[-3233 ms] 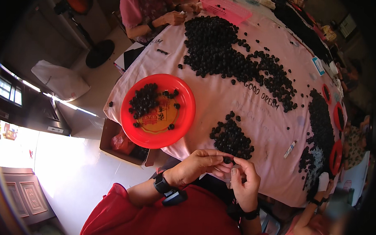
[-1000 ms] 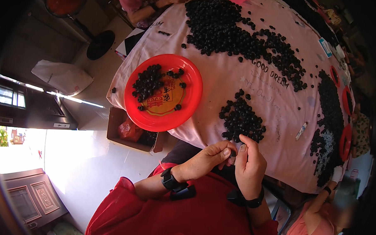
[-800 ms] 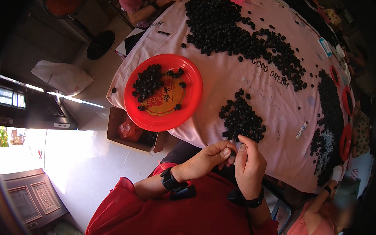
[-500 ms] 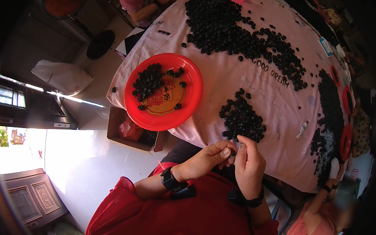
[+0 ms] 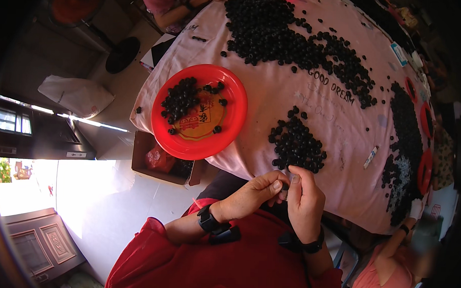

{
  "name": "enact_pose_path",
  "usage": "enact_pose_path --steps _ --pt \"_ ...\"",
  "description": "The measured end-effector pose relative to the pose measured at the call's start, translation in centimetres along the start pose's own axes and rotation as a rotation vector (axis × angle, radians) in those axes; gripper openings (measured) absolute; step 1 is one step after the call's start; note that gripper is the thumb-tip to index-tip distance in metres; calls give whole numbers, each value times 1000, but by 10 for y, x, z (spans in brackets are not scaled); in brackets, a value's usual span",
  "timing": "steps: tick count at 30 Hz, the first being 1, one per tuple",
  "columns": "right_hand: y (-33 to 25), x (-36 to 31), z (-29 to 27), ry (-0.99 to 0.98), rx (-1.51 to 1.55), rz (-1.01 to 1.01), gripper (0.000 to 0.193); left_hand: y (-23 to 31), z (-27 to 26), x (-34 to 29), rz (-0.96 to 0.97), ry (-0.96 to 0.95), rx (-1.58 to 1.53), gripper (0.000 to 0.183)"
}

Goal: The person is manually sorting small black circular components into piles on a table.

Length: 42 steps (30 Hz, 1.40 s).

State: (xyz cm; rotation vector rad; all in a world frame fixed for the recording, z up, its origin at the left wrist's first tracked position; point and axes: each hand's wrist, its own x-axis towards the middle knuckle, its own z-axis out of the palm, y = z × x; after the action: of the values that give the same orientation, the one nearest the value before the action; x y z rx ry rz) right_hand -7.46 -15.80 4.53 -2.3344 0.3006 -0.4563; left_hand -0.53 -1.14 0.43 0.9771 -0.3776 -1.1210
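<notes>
My left hand (image 5: pixel 254 194) is closed, its thumb and fingertips pinching a small dark round piece (image 5: pixel 285 187). Right beside it, my right hand (image 5: pixel 306 200) has thumb and index finger brought together at that piece; whatever lies between them is too small to make out. Just beyond my fingertips is a small heap of black round pieces (image 5: pixel 297 144) on the pink cloth (image 5: pixel 254 127). To the left, a red plate (image 5: pixel 235 116) with a yellow printed centre holds a cluster of similar black pieces (image 5: pixel 181 99).
A large pile of black pieces (image 5: pixel 267 31) spreads across the far side. More lie at the right, near several red plates (image 5: pixel 424 171) and a marker-like tube (image 5: pixel 370 157). Co-workers sit at the right (image 5: pixel 388 269) and far left (image 5: pixel 166 12). An open box (image 5: pixel 138 156) stands below the table's left edge.
My hands keep almost the same pose, fingertips together. The co-worker's gloved hand at the right has shifted slightly. The whole view has moved a little.
</notes>
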Motion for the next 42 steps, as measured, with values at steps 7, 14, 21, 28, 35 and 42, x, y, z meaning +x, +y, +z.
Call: enact_pose_path --steps 7,14,21,28,35,42 --pt "-1 -3 3 12 39 64 17 1 1 0 1 21 -1 27" --pt "0 -7 7 38 56 105 18 -5 -2 1 7 15 -39 30" --pt "14 1 0 165 72 227 19 -5 -4 -4 -14 -21 -55 31" --pt "15 1 -10 166 135 155 19 4 -10 2 -68 -12 -314 33" --pt "7 -2 -13 46 197 171 18 -4 -16 3 -36 -34 -463 36" --pt "10 -8 -15 -74 277 182 16 -5 -17 5 -40 -43 -475 35"
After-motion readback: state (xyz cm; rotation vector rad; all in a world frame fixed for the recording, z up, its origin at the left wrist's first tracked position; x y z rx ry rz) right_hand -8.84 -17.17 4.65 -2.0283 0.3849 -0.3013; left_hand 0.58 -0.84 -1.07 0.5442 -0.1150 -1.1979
